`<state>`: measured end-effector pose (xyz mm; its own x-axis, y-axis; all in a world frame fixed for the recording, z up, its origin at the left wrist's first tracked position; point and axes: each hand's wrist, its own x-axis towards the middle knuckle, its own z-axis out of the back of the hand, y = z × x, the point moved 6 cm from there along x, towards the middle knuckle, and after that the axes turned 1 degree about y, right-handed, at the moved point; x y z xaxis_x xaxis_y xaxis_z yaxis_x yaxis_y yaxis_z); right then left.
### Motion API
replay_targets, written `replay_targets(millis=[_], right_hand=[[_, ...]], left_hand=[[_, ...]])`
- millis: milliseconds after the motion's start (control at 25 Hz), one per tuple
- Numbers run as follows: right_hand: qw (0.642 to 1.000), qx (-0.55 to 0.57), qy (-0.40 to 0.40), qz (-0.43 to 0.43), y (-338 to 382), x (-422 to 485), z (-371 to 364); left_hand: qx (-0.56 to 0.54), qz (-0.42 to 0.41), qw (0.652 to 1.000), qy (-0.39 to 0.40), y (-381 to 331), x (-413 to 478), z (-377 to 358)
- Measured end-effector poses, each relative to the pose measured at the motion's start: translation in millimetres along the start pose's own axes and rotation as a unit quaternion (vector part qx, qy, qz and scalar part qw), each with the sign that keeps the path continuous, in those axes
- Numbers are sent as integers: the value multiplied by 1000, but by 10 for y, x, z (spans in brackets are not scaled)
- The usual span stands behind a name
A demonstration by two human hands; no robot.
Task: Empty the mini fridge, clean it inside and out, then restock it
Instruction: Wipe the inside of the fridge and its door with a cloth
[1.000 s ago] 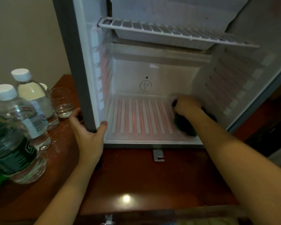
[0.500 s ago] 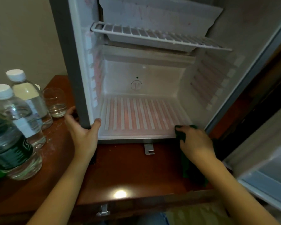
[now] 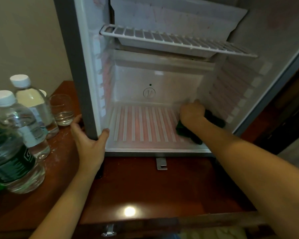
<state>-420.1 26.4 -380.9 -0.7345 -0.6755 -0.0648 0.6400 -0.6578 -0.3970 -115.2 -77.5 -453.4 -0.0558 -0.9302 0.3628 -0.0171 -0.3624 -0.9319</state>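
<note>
The mini fridge (image 3: 86, 69) stands open on a wooden cabinet, its white inside bare of food. My right hand (image 3: 191, 112) is deep inside at the back right corner of the ribbed floor (image 3: 141, 126), gripping a dark green cloth (image 3: 185, 131) that lies bunched under and beside it. My left hand (image 3: 88, 138) grips the grey left front edge of the fridge near its bottom, thumb inside, fingers outside. A white wire shelf (image 3: 176, 40) sits in the upper part, below the freezer box.
Several water bottles (image 3: 12, 133) with white caps and a glass (image 3: 61, 109) with a little water stand on the cabinet top (image 3: 136, 187) left of the fridge. A metal hinge bracket (image 3: 161, 163) sticks out under the fridge front. A drawer handle (image 3: 109, 230) shows at the cabinet's front edge.
My right hand with the cloth came forward to the fridge's front right edge, then went back in to the rear right corner. My left hand kept its hold on the left edge.
</note>
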Motion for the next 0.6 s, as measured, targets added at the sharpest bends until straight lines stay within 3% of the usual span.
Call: replay_targets(millis=[200, 400, 520, 600], right_hand=[[1000, -11, 26, -4, -2, -45, 12], [997, 61, 44, -34, -197, -978, -302], [983, 170, 61, -43, -364, -1403, -375], [954, 292, 21, -57, -497, -1494, -249]], left_hand=[[5, -4, 1000, 4, -17, -15, -10], [-13, 3, 1000, 7, 14, -5, 5], [-9, 5, 1000, 8, 33, -12, 9], [-8, 10, 1000, 10, 15, -19, -14]])
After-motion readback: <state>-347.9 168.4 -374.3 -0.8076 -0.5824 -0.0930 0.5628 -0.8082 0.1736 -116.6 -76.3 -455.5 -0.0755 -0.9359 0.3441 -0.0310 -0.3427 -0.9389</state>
